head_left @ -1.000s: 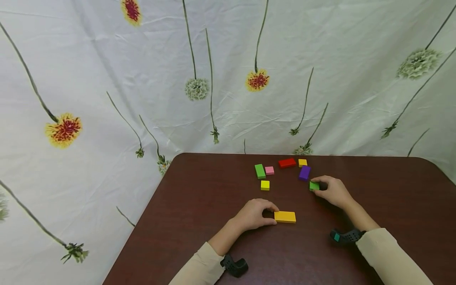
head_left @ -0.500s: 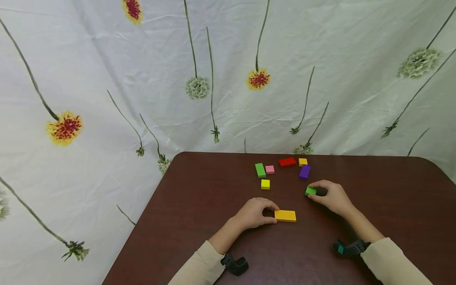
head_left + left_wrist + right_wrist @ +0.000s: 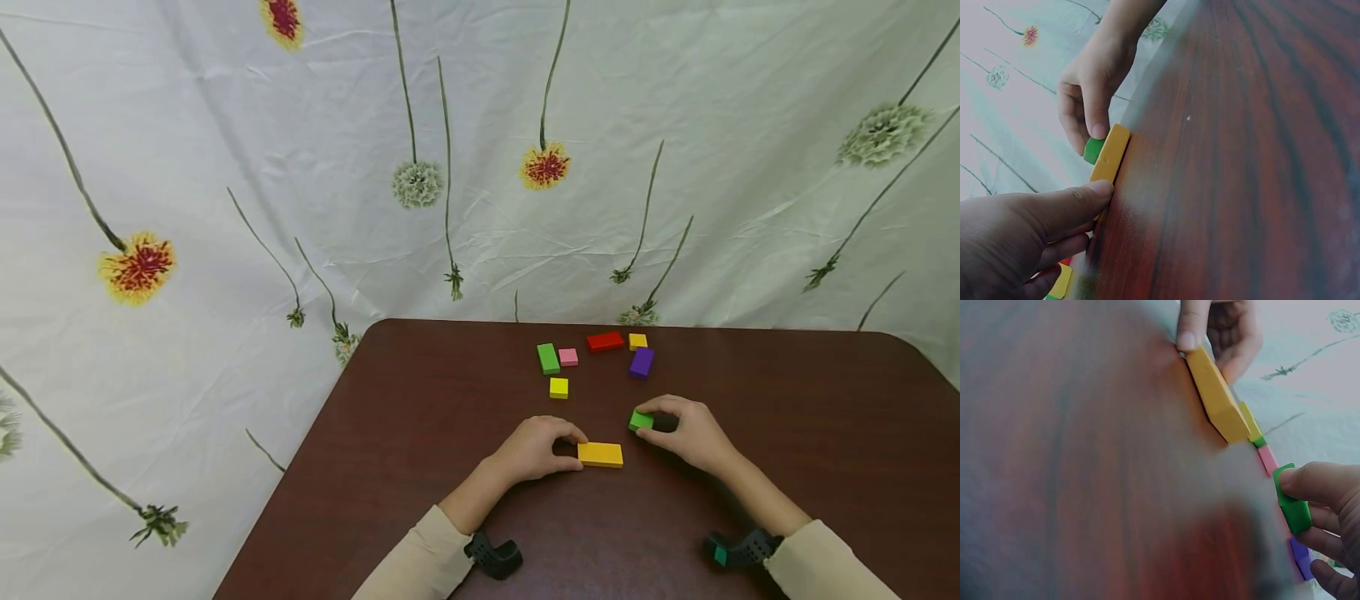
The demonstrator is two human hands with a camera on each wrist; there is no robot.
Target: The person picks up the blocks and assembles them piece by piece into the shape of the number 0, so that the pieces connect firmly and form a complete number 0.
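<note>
The long orange block (image 3: 600, 455) is lying flat on the dark brown counter (image 3: 435, 400), and the left hand (image 3: 528, 452) is pinching its left end, thumb on the near side, a finger on the far side. The right hand (image 3: 693, 432) is holding the small green block (image 3: 641, 420) in the same sort of grip, just behind and to the right of the orange one (whether the green is touching the counter, I'm not able to tell).

Both pieces are looking light and stiff to me, hardly fragile, and their smooth faces may be giving a little slip. A gentle pinch across two opposite sides should be serving well; the orange one is leaving most of its length free, while the stubby green one is offering fingertips far less room.

As for looks, the orange block is showing a plain, even colour and straight edges, and the green is appearing bright and flat-faced. Farther back, a yellow cube (image 3: 558, 388) and a purple block (image 3: 642, 362) are lying apart.
</note>
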